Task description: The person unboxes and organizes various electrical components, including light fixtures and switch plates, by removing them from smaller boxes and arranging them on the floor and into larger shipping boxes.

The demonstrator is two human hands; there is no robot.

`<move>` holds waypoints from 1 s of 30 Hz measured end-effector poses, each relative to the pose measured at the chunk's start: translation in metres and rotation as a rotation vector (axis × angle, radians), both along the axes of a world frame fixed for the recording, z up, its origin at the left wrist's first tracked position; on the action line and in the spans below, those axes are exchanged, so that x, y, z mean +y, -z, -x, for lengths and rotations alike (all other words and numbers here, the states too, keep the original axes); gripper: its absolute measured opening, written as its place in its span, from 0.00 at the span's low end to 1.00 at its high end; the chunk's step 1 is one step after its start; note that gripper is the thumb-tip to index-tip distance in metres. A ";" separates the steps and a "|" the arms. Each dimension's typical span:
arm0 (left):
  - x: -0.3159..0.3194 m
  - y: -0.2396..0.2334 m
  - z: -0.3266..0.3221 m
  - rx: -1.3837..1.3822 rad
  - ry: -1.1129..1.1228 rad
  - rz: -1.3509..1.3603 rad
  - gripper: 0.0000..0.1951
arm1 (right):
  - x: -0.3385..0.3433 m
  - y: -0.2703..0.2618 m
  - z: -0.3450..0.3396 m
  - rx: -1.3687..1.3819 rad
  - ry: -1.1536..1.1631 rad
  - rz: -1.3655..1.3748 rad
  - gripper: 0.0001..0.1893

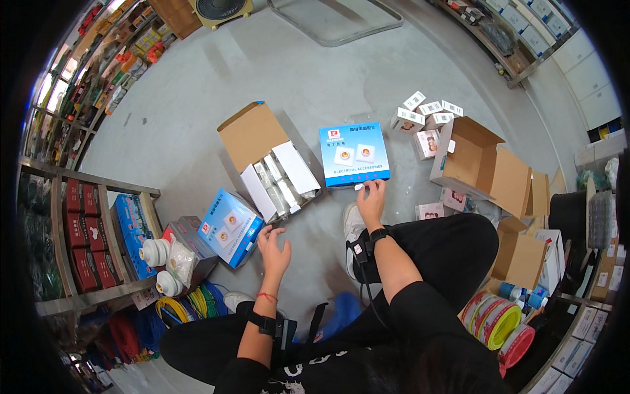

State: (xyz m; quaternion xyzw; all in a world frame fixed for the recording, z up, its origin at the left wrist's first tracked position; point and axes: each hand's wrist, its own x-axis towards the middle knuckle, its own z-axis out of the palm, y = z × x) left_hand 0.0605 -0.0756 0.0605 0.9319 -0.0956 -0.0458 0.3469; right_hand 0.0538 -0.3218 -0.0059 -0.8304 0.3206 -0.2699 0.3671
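A shut blue cardboard box (pixel 355 150) printed with two lamp holders lies on the grey floor before me. The fingertips of my right hand (pixel 371 201) are at its near edge, beside a small white tab (pixel 358 187); whether they pinch it is unclear. To the left stands an open carton (pixel 256 129), lid folded back and white side flaps raised, with clear-wrapped items (pixel 278 180) inside. My left hand (pixel 274 252) has its fingers apart and holds nothing visible. It is close to the right edge of a second blue box (pixel 229 227), which sits tilted at the left.
Several small white boxes (pixel 427 117) and an open empty carton (pixel 475 152) are at the right. White ceramic-looking fittings (pixel 156 252) and wire coils (pixel 189 305) stand by the left shelf (pixel 98 295). Reels of bright tape (pixel 492 320) lie near my right knee.
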 end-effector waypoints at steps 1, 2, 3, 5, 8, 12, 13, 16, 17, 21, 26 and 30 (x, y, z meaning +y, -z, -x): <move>0.004 0.002 0.002 0.009 0.000 -0.008 0.13 | 0.000 0.001 0.001 -0.003 -0.002 0.003 0.04; 0.008 0.005 0.003 0.018 -0.001 -0.016 0.12 | -0.001 0.001 0.003 0.002 -0.011 0.050 0.04; 0.014 0.005 0.003 0.018 -0.005 -0.017 0.12 | -0.001 0.003 0.005 0.011 -0.022 0.096 0.04; 0.026 0.005 0.004 0.071 0.013 0.051 0.11 | -0.003 0.006 0.004 0.033 -0.043 0.081 0.05; 0.048 0.018 0.007 0.055 -0.018 0.064 0.10 | 0.000 0.016 0.000 0.013 -0.011 0.037 0.05; 0.059 0.020 0.013 0.178 -0.132 0.134 0.09 | -0.005 0.026 -0.004 0.043 0.123 -0.468 0.09; 0.062 0.022 0.014 0.181 -0.136 0.133 0.10 | -0.010 0.027 -0.005 0.045 0.118 -0.464 0.09; 0.074 0.026 0.016 0.199 -0.166 0.138 0.10 | -0.017 0.011 -0.005 -0.127 0.168 -1.431 0.21; 0.078 0.027 0.017 0.214 -0.183 0.141 0.10 | -0.018 0.013 -0.004 -0.119 0.161 -1.430 0.21; 0.084 0.035 0.019 0.236 -0.195 0.164 0.10 | -0.031 0.012 -0.001 -0.100 0.076 -1.571 0.21; 0.084 0.031 0.024 0.309 -0.266 0.169 0.10 | -0.039 0.001 -0.010 0.063 0.158 -1.618 0.16; 0.089 0.041 0.025 0.265 -0.219 0.209 0.10 | -0.047 0.005 -0.018 -0.094 0.080 -1.792 0.14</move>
